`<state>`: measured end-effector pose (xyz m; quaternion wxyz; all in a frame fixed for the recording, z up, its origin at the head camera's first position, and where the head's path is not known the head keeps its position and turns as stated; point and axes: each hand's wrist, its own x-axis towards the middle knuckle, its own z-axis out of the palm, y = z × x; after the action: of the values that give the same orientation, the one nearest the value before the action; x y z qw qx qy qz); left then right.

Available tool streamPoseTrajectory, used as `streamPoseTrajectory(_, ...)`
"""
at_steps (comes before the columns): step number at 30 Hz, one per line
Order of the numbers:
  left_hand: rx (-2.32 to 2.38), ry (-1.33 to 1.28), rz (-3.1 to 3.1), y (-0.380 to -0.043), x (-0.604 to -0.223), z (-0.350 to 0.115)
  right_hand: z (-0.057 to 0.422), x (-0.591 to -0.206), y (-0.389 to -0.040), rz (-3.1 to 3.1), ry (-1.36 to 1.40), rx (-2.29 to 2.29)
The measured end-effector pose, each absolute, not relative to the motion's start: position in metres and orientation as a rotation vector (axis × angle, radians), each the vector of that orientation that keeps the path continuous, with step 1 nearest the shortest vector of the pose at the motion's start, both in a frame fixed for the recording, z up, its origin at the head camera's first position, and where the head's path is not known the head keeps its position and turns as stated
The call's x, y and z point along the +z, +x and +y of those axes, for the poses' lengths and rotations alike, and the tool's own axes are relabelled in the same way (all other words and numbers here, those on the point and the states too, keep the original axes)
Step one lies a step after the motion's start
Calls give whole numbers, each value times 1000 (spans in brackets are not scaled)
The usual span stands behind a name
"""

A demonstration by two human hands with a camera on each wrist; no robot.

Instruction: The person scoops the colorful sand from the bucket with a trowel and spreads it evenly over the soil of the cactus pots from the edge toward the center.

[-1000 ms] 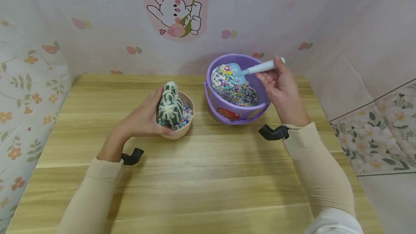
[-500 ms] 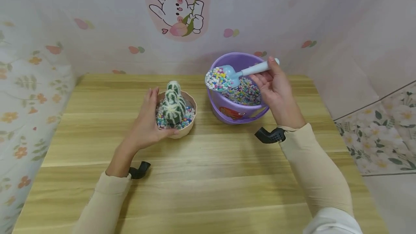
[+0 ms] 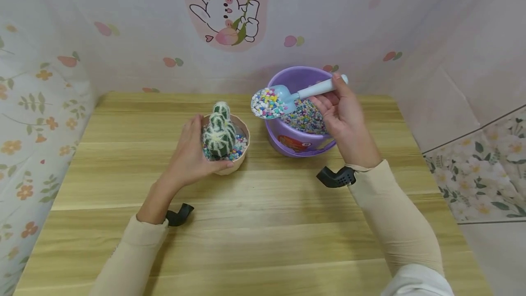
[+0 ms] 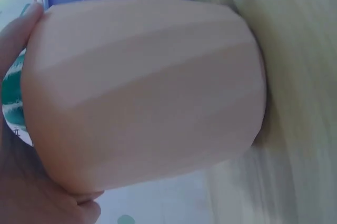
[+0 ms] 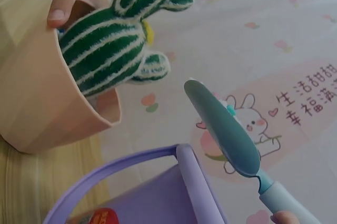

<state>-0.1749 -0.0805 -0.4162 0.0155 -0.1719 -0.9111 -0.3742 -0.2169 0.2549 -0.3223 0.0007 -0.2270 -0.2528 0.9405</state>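
Around the pot, left hand

Smooth plastic bucket, fuzzy cactus

Bench: light wood-grain top, yellowish-brown streaks. Backdrop cloth behind it: whitish, scattered pink and red fruit-like motifs, plus a pink patch bearing a rabbit print; dark-red lettering beside the rabbit in right wrist view. Left, side cloth with orange flowers, green sprigs. Right, pale wall with dark lines edging a floral band.
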Motion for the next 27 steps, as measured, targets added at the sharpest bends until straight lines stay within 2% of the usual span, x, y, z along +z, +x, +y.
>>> streamPoseTrajectory(8,-1212,-692,-2878,-189,-415,-89,243,-323,-209,-834,-684,2933)
streamPoseTrajectory(27,-1270,-740,-2925,-194,-414,-96,223,-327,-203,-964,-561,2851)
